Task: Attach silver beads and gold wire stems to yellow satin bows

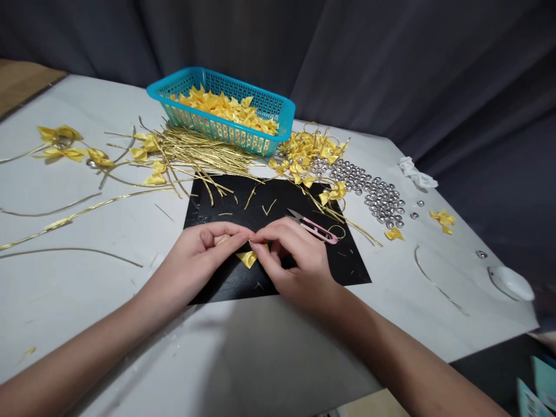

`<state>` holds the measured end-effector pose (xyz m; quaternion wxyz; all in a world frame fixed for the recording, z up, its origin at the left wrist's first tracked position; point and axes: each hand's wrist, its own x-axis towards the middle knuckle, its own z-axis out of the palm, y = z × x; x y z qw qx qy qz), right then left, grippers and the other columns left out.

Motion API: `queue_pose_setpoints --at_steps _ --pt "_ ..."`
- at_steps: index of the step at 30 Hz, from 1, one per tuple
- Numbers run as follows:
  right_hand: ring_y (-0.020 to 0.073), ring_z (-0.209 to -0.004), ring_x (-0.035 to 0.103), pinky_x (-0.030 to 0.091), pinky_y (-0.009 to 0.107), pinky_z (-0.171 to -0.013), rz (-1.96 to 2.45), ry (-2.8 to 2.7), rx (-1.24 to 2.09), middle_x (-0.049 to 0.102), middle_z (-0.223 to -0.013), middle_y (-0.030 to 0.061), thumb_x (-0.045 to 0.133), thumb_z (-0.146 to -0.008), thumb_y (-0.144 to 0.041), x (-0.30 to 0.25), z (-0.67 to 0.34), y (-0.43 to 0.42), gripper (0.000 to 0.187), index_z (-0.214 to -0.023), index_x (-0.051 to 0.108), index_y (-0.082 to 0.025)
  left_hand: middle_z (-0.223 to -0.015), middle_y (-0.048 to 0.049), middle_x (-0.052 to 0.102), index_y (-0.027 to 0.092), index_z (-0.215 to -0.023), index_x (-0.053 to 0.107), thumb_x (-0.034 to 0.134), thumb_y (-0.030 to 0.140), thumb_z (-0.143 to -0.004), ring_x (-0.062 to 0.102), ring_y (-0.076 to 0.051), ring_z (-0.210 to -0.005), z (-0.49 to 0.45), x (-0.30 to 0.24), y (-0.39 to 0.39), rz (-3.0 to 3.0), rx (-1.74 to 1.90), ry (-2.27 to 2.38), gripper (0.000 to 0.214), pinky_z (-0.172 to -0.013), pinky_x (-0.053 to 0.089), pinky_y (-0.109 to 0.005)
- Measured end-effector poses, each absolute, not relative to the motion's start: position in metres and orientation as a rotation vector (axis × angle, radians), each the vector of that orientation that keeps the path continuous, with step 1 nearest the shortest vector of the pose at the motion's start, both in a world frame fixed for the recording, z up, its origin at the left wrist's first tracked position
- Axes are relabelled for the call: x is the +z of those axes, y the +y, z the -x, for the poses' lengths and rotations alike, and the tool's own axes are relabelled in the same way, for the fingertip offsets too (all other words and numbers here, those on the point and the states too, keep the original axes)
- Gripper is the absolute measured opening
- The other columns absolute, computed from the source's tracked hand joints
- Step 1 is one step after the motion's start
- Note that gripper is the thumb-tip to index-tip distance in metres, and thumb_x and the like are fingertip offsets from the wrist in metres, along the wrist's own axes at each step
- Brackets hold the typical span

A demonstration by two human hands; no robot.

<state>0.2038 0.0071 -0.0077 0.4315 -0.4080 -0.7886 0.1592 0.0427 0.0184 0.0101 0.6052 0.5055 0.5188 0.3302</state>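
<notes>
Above a black mat, the fingertips of my left hand and my right hand meet in two pinches. Between them shows a tiny bit of gold cord, mostly covered by the fingers. Just under the pinch hangs or lies a yellow ribbon bow, partly hidden by my right hand; whether it is tied to the cord I cannot tell. Pink-handled thread snips rest on the mat, right behind my right hand. Short gold cord scraps are scattered on the mat.
A turquoise basket of yellow bows stands at the back, with a bundle of gold cords before it. Right of it are finished-looking bows with cords and many silver bells. A white computer mouse sits near the right edge.
</notes>
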Motion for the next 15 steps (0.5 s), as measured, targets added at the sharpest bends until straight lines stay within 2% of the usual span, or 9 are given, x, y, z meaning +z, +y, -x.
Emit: queue_pose_setpoints --at_steps 3,7,11,15 --pt "0.0062 -0.061 0.052 0.047 0.018 -0.059 0.983 -2.005 0.358 0.060 -0.077 0.0025 0.052 -0.086 -0.012 -0.010 -0.205 0.009 0.009 -0.085 0.060 -0.015 -0.073 -0.0013 0.072 0.019 -0.077 0.073 0.065 0.036 -0.074 0.058 -0.013 -0.064 -0.042 0.010 0.018 -1.146 0.768 1.186 0.019 -0.055 0.041 -0.018" --pt "0.0097 -0.078 0.060 0.050 0.020 -0.071 0.942 -2.085 0.269 0.064 -0.085 0.0051 0.048 -0.088 -0.013 -0.012 -0.208 0.010 0.015 -0.092 0.062 -0.015 -0.064 0.0001 0.068 0.018 -0.073 0.072 0.065 0.034 -0.074 0.053 -0.011 -0.054 -0.042 0.010 0.018 -1.128 0.780 1.177 0.018 -0.048 0.036 -0.018" --pt "0.0109 -0.082 0.060 0.051 0.021 -0.073 0.981 -2.095 0.238 0.064 -0.088 0.0060 0.047 -0.089 -0.016 -0.017 -0.210 0.009 0.019 -0.098 0.064 -0.016 -0.047 0.0034 0.055 0.018 -0.074 0.073 0.063 0.034 -0.075 0.041 -0.009 -0.043 -0.042 0.010 0.017 -1.143 0.773 1.209 0.018 -0.040 0.027 -0.019" --pt "0.0129 -0.084 0.061 0.051 0.024 -0.072 0.993 -2.082 0.201 0.065 -0.088 0.0064 0.048 -0.089 -0.016 -0.020 -0.210 0.008 0.020 -0.096 0.066 -0.018 -0.038 0.0064 0.041 0.019 -0.076 0.074 0.063 0.034 -0.075 0.031 -0.009 -0.038 -0.041 0.009 0.018 -1.177 0.769 1.216 0.019 -0.039 0.023 -0.021"
